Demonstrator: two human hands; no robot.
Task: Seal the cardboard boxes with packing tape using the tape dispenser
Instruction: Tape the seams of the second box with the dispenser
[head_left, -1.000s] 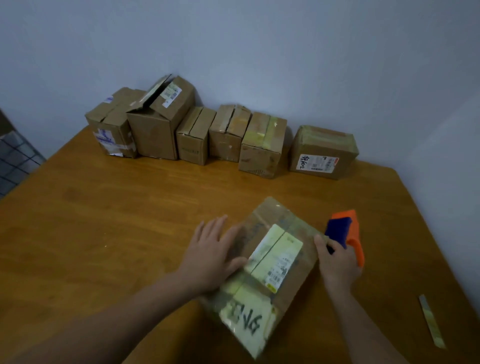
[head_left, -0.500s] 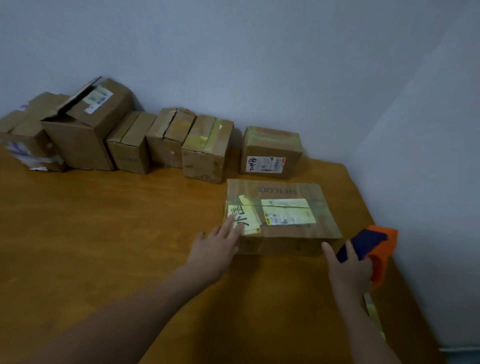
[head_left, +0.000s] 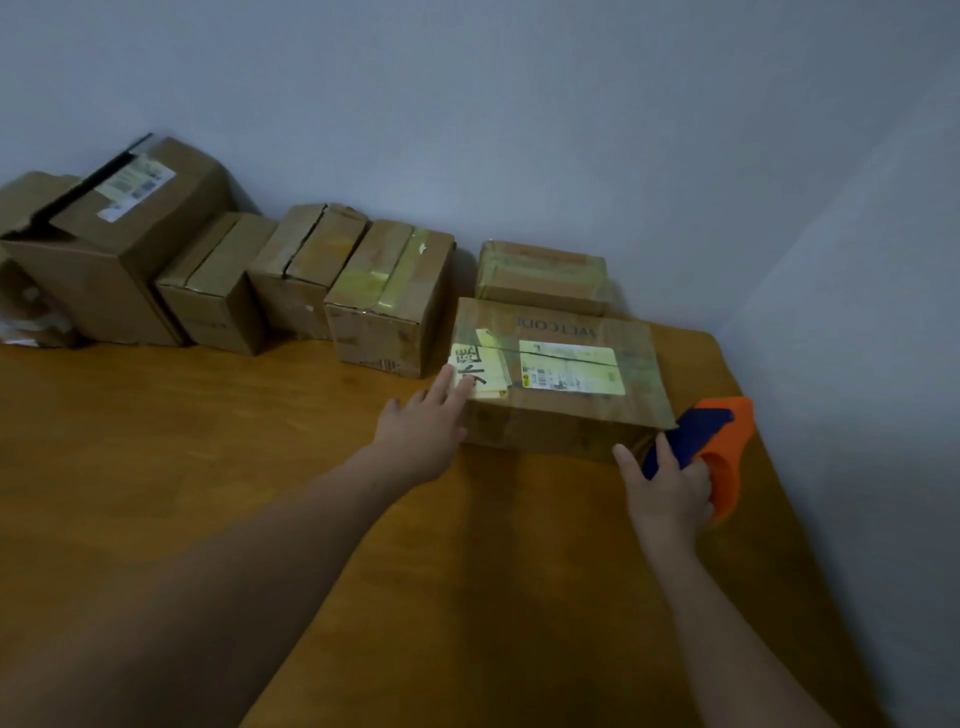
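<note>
So, progress check. The labelled box (head_left: 561, 384) sits near the back of the bench (head_left: 208, 493), and I'll place everything else off it. Its top looks glossy, with a clear strip shining across the label and down the near face, so my guess is this one is sealed and just being lined up with the others.

The left hand (head_left: 423, 431) is flat, fingers straight, fingertips touching the box's near left corner. The right hand (head_left: 670, 488) is at the box's near right corner, wrapped round the tape dispenser (head_left: 719, 441), the orange and blue thing, which sits just right of the box and close to it. I can't see any tape running from the dispenser to the cardboard.

Right behind the labelled box is a flat box (head_left: 543, 275) that looks wrapped in tape. Just left of it stands a taller box (head_left: 389, 301) with a yellowish strip over the top, probably done too. Further left are two small boxes (head_left: 306, 270) whose top seams look bare or cracked open, hard to tell in this light. Far left is a big box (head_left: 114, 244) with a flap sticking up, plainly not sealed, plus another one partly cut off at the picture's edge.

I'd call it roughly halfway: three look taped, at least three look like they need the dispenser.
</note>
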